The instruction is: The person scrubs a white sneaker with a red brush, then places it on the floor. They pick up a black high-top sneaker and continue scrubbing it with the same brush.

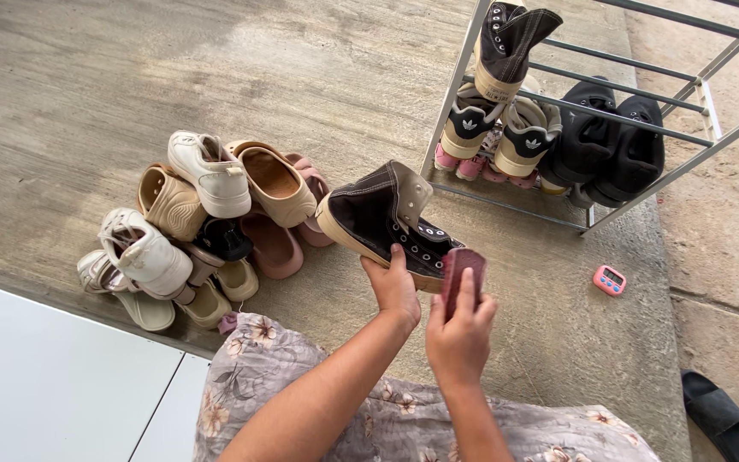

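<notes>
Black high-top sneaker (384, 219) with a tan sole is the shoe being held up above the concrete floor (87, 77), in the middle of the view. Far to the left lies a pile of shoes (198, 227), white, tan and pink, all heaped together. The left hand (393, 287) grips the sneaker from below, fingers curled around the sole near the laces. It looks light, with soft cloth sides and a stiff rubber bottom, so the sole seems the best place to hold it. Just beside it, the right hand (459, 332) pinches a dark red sponge (460, 275) against the shoe's toe end. Farther right stands a metal shoe rack (575, 111) holding more sneakers, with a small pink timer (610, 280) on the floor near it.
</notes>
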